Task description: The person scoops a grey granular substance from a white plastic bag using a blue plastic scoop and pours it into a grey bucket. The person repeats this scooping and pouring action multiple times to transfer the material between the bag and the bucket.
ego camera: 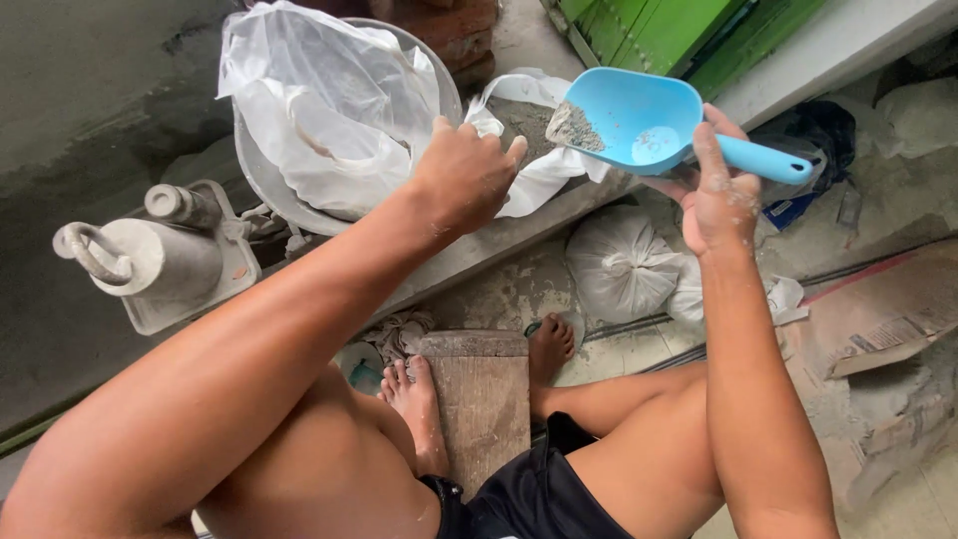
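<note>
My right hand (717, 195) grips the handle of a light blue plastic scoop (644, 125). A small heap of grey powder lies at the scoop's front lip. The scoop hovers just right of an open white bag of grey powder (527, 125). My left hand (467, 175) holds the near rim of that bag, fingers curled over it. To the left, a round metal pan (261, 180) holds a second white plastic bag (329, 100), open and crumpled.
A grey weighing scale (150, 258) stands at the left on a concrete ledge. A tied white sack (621, 265) lies on the floor below the scoop. A wooden plank (484, 399) sits between my bare feet. Torn cardboard (878, 319) lies at the right.
</note>
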